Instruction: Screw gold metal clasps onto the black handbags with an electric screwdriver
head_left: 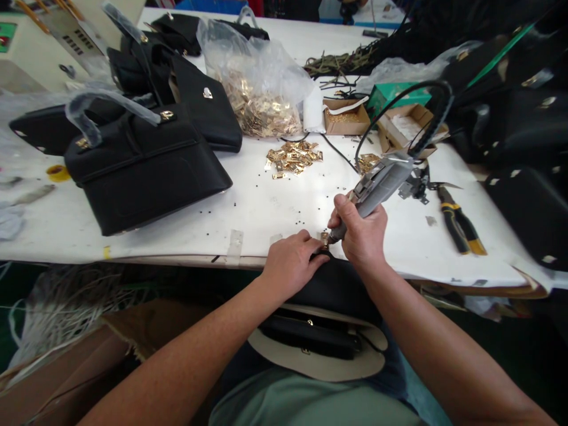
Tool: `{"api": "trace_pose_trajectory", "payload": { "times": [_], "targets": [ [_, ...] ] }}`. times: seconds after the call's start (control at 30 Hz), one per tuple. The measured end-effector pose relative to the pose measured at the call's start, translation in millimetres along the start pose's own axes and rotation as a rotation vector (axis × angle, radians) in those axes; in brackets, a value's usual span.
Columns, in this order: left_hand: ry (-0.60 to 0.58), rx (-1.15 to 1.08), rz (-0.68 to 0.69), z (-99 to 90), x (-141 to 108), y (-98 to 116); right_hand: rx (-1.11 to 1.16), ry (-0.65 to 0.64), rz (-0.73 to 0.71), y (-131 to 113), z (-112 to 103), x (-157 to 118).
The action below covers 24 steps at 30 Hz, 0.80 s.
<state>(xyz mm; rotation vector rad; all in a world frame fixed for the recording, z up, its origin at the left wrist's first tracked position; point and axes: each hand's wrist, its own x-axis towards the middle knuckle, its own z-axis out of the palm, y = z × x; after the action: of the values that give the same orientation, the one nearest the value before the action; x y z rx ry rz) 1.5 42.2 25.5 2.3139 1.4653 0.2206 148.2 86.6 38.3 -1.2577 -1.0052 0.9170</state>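
A black handbag (341, 284), its pale-lined mouth agape, lies across a person's lap against the tabletop's (248, 219) near edge; the right hand's (362, 234) grip is closed around a gray power screwdriver (377, 186), the left hand (295, 260) pinching gold hardware (325, 239).

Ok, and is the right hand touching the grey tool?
Touching: the head view shows the right hand wrapped around the lower part of the grey tool.
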Motion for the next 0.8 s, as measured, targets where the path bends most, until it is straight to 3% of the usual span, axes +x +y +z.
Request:
{"api": "trace_pose_trajectory", "payload": {
  "times": [0.57,0.8],
  "targets": [
    [-0.01,0.0,-0.014,6.0,3,-2,-0.219,-0.562,-0.052,-14,6,4],
    [-0.049,-0.025,0.003,1.3,2,-1,-0.091,-0.425,-0.024,-9,3,1]
  ]
}}
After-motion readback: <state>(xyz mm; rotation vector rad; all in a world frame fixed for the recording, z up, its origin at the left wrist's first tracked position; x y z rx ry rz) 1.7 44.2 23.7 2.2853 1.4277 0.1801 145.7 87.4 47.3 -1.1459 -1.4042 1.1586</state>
